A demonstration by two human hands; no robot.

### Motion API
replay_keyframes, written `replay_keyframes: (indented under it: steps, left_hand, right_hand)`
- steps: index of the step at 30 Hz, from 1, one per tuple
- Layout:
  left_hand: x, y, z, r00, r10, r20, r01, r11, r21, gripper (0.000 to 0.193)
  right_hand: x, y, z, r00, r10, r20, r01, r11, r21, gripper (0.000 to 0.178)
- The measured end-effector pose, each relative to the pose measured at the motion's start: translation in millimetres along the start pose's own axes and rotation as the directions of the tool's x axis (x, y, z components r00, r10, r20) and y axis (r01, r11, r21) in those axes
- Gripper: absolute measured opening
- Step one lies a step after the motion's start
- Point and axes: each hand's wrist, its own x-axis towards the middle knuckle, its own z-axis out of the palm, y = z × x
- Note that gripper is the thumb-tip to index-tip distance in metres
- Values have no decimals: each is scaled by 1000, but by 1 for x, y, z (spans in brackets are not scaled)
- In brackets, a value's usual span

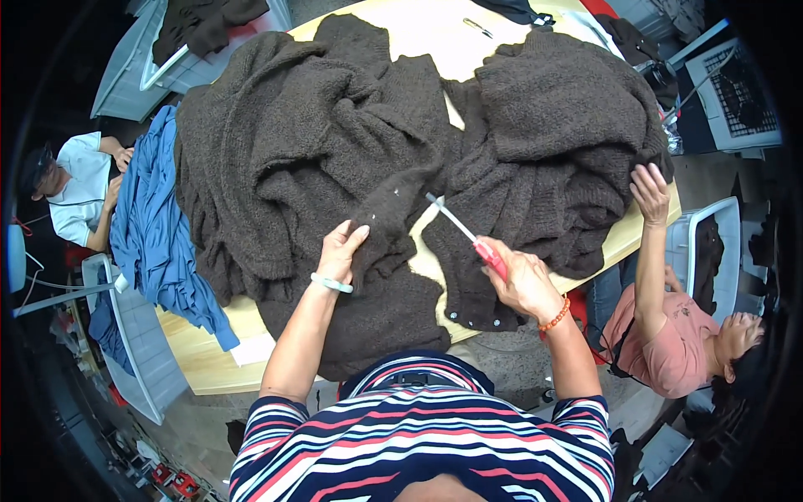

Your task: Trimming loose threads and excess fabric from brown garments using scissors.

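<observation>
My left hand [339, 253], with a pale bangle at the wrist, pinches the edge of a dark brown knit garment [386, 213]; small shiny fasteners show along this edge. In my right hand [525, 283] is a red-handled screwdriver [456, 219] with a long metal shaft. Its tip points up and left, just right of the pinched edge; whether it touches the cloth I cannot tell. Below the tool lies another brown knit edge [468, 303] with several round snap fasteners.
Brown knits [552, 109] heap over the wooden table [196, 356]. Blue garments [150, 217] hang at its left edge, near a seated person [82, 184]. At right, a person in pink [669, 335] touches the pile. Plastic bins [138, 360] stand around. A small tool [478, 28] lies far back.
</observation>
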Motion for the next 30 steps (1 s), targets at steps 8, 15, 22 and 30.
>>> replay_keyframes:
  steps: [8,15,22,30]
  left_hand:
    - [3,-24,-17,996,-61,-59,51,987,-153,21]
    - [8,-25,-15,987,-138,-82,112,958,-264,17]
    - [7,-25,-23,976,-189,-108,159,957,-241,23]
    - [5,-29,-20,967,-175,-186,138,970,-200,20]
  right_hand:
    - [-15,-31,23,914,-216,345,235,972,-14,37]
    - [-12,-37,30,892,-241,382,260,966,2,35]
    - [-8,-38,33,911,-138,389,146,989,10,32]
    - [1,-37,41,958,-118,261,140,988,-66,31]
